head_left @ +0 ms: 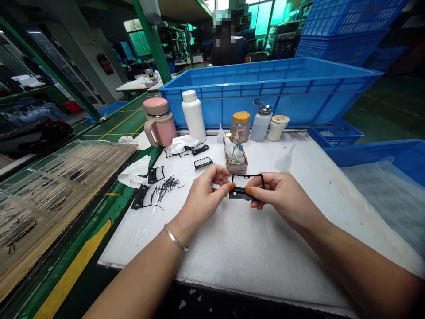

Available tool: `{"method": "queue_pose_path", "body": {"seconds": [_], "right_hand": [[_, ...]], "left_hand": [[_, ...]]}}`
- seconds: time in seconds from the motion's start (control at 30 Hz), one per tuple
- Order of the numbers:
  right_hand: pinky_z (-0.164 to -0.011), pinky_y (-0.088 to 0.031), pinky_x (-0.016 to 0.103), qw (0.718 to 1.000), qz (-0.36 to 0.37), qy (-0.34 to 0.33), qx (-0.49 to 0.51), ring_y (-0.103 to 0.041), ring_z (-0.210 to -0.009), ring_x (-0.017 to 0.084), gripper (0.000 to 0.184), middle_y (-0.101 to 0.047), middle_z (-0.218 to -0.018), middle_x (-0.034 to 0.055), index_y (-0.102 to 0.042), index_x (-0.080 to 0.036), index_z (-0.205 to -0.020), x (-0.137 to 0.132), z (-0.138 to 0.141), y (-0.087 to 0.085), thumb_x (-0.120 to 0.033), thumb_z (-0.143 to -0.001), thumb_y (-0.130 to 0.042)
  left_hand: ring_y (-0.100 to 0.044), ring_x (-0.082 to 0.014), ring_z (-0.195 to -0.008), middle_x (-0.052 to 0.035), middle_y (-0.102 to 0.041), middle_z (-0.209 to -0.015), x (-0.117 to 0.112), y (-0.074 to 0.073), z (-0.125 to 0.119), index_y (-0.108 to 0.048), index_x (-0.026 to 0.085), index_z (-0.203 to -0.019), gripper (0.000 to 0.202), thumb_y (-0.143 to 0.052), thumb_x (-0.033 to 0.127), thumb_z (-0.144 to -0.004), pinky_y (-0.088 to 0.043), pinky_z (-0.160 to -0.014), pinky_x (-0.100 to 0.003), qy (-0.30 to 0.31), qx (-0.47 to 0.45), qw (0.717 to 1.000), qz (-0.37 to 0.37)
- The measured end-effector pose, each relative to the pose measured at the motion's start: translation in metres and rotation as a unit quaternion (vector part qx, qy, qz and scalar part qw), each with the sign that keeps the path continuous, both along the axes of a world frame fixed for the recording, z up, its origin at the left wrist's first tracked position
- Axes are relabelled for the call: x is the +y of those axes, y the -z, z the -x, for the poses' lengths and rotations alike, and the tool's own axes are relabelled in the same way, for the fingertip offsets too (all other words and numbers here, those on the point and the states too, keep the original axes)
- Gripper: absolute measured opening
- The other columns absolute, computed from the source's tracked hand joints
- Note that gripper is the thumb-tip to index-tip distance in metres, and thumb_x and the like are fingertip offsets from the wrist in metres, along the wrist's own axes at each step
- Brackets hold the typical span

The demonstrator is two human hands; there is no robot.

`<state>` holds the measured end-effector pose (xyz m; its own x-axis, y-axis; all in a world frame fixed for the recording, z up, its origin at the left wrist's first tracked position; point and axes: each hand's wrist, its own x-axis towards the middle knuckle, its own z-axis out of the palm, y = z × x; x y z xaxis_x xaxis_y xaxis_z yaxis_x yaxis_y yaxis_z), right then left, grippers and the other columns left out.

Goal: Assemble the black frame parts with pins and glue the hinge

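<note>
Black plastic, thin and rectangular: that's the small open frame pinched between both sets of your fingers, held just above the white foam-topped table, near its middle. Your left hand closes thumb and forefinger on the frame's left end, and your right hand clamps its right end, thumb on top, remaining fingers curled beneath. A silver bangle sits on your left wrist.

Just behind the frame stands a small patterned box of little dropper bottles. Left of your hands, a loose heap of thin black wire pieces lies on the table, with more black frames beside it and another one further back. White cloths are crumpled at the table's left edge.

Along the back you've got a pink lidded mug, a tall white plastic bottle, a yellow-capped jar, a metal-topped pump dispenser and a small white tub. Behind them sits a big blue plastic crate, and a person in a dark top stands beyond it.
</note>
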<state>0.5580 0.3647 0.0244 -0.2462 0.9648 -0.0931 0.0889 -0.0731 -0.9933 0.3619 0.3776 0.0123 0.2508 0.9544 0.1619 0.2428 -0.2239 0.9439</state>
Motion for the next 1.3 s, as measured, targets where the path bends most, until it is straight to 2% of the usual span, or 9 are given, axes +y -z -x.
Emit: {"method": "queue_pose_path", "body": {"seconds": [0.17, 0.5, 0.63, 0.73, 0.87, 1.07, 1.17, 1.23, 1.3], "right_hand": [[-0.053, -0.049, 0.015, 1.0, 0.006, -0.022, 0.019, -0.06, -0.056, 0.011, 0.028, -0.066, -0.065, 0.0062, -0.068, -0.01, -0.082, 0.001, -0.002, 0.003, -0.036, -0.078, -0.076], [-0.057, -0.051, 0.017, 0.996, 0.041, -0.043, 0.066, -0.065, -0.064, 0.013, 0.035, -0.066, -0.077, 0.0055, -0.069, -0.012, -0.085, 0.005, -0.005, 0.01, -0.045, -0.08, -0.079], [-0.056, -0.05, 0.019, 0.995, 0.046, -0.058, 0.067, -0.063, -0.062, 0.014, 0.042, -0.067, -0.076, 0.0079, -0.071, -0.011, -0.084, 0.006, -0.008, 0.008, -0.053, -0.084, -0.073], [-0.055, -0.048, 0.018, 0.997, 0.045, -0.031, 0.055, -0.061, -0.06, 0.014, 0.049, -0.065, -0.071, 0.0085, -0.073, -0.01, -0.083, 0.01, -0.011, 0.008, -0.059, -0.082, -0.071], [-0.05, -0.044, 0.017, 0.998, 0.047, 0.012, 0.051, -0.055, -0.056, 0.011, 0.05, -0.063, -0.068, 0.0064, -0.073, -0.012, -0.077, 0.014, -0.013, 0.007, -0.061, -0.071, -0.08], [-0.046, -0.038, 0.015, 0.999, 0.021, 0.025, 0.04, -0.049, -0.053, 0.008, 0.044, -0.06, -0.065, 0.0046, -0.073, -0.013, -0.073, 0.014, -0.015, 0.007, -0.056, -0.073, -0.079], [-0.046, -0.038, 0.015, 0.999, 0.012, 0.034, 0.037, -0.049, -0.054, 0.008, 0.04, -0.059, -0.065, 0.0043, -0.074, -0.013, -0.073, 0.013, -0.017, 0.007, -0.053, -0.076, -0.077], [-0.047, -0.039, 0.016, 0.998, 0.011, 0.042, 0.039, -0.049, -0.054, 0.009, 0.039, -0.06, -0.066, 0.0046, -0.074, -0.013, -0.073, 0.012, -0.018, 0.007, -0.052, -0.077, -0.077], [-0.046, -0.04, 0.017, 0.998, 0.01, 0.052, 0.044, -0.05, -0.053, 0.009, 0.039, -0.06, -0.065, 0.0049, -0.074, -0.013, -0.074, 0.012, -0.018, 0.007, -0.052, -0.076, -0.078]], "left_hand": [[-0.054, -0.0099, -0.067, 0.0004, -0.058, -0.074, 0.0, -0.002, -0.002, -0.06, 0.015, -0.091, 0.015, -0.067, 0.025, -0.083, -0.047, -0.062, -0.021, -0.003, -0.034, 0.999, 0.04], [-0.059, -0.0096, -0.071, -0.0001, -0.061, -0.076, 0.002, -0.003, 0.001, -0.058, 0.014, -0.098, 0.022, -0.069, 0.026, -0.083, -0.05, -0.063, -0.018, 0.046, -0.13, 0.982, 0.129], [-0.06, -0.009, -0.069, -0.0001, -0.061, -0.075, 0.002, -0.006, 0.003, -0.059, 0.013, -0.098, 0.024, -0.072, 0.027, -0.081, -0.05, -0.062, -0.018, 0.051, -0.152, 0.976, 0.15], [-0.061, -0.0088, -0.066, -0.0003, -0.062, -0.075, 0.002, -0.006, 0.004, -0.06, 0.013, -0.096, 0.025, -0.074, 0.027, -0.08, -0.05, -0.061, -0.018, 0.054, -0.164, 0.972, 0.158], [-0.062, -0.0097, -0.065, -0.0012, -0.064, -0.075, 0.003, -0.003, 0.006, -0.062, 0.013, -0.096, 0.028, -0.076, 0.029, -0.078, -0.051, -0.061, -0.02, 0.067, -0.177, 0.967, 0.17], [-0.064, -0.0109, -0.075, -0.0032, -0.067, -0.083, 0.003, -0.005, 0.009, -0.066, 0.015, -0.102, 0.025, -0.07, 0.032, -0.084, -0.053, -0.064, -0.019, 0.057, -0.168, 0.972, 0.157], [-0.066, -0.0125, -0.078, -0.0043, -0.069, -0.084, 0.002, -0.009, 0.009, -0.066, 0.015, -0.104, 0.023, -0.066, 0.03, -0.087, -0.055, -0.066, -0.02, 0.034, -0.155, 0.978, 0.137], [-0.068, -0.015, -0.082, -0.0062, -0.071, -0.087, 0.0, -0.01, 0.01, -0.065, 0.015, -0.105, 0.023, -0.064, 0.031, -0.089, -0.056, -0.068, -0.022, 0.002, -0.133, 0.986, 0.097], [-0.069, -0.017, -0.088, -0.0074, -0.072, -0.092, -0.002, -0.011, 0.01, -0.065, 0.016, -0.104, 0.021, -0.063, 0.032, -0.09, -0.056, -0.071, -0.025, -0.035, -0.088, 0.995, 0.013]]}}
